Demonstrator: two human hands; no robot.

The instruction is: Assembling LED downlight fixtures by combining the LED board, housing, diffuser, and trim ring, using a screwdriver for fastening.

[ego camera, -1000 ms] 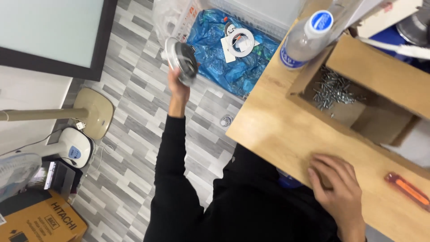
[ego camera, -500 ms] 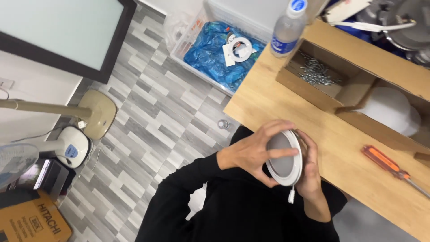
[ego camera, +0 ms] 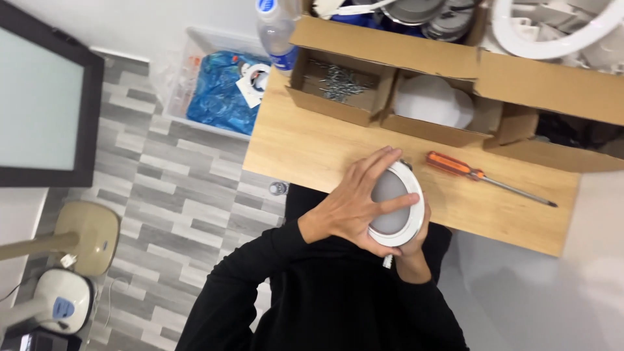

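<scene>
Here the left hand (ego camera: 354, 208) lies over the face of a round white downlight (ego camera: 396, 203), fingers (ego camera: 377, 166) spread wide across its grey diffuser and white rim. The lamp sits just above the near edge of the wooden table (ego camera: 305, 153), left of the orange screwdriver (ego camera: 455, 166). Beneath it the right hand (ego camera: 409, 250) cups the back, fingers curled, mostly hidden. Judging by this, the lamp is being gripped and positioned; a next move calls for a steady two-handed hold.

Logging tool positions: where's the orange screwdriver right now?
In the head view, the orange-handled screwdriver lies flat on the wooden table, just right of the round white light fixture held in both hands, in front of the cardboard boxes.
</scene>
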